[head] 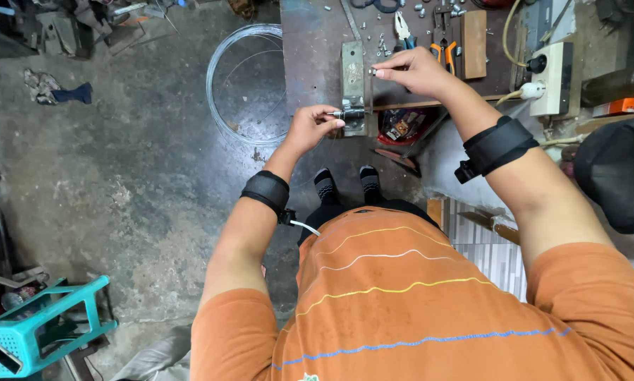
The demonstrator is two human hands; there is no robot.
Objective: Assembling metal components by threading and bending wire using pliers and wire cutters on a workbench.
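**Both hands at the metal bracket on the desk edge**

From the head view I look straight down at my own two hands, both raised to the near edge of the desk (310,42). My left hand (310,129) has its fingers (333,115) pinched closed on a small dark bolt-like piece (350,113) that lies level and meets the lower end of an upright grey metal bracket (353,77) fixed at the desk edge. My right hand (412,69) sits higher and further in, its fingers (389,68) closed on a small silvery part (373,71) that touches the same bracket near its middle (whether it is a nut or a bolt head I cannot tell). Both forearms wear black straps.

On the desk beyond the right hand lie loose screws (384,48), pliers with orange handles (444,53) and a wooden block (473,42); a white power strip (553,74) sits further right. A coil of wire (250,81) lies on the concrete floor left of the desk, and a teal plastic stool (38,331) stands well apart at lower left.
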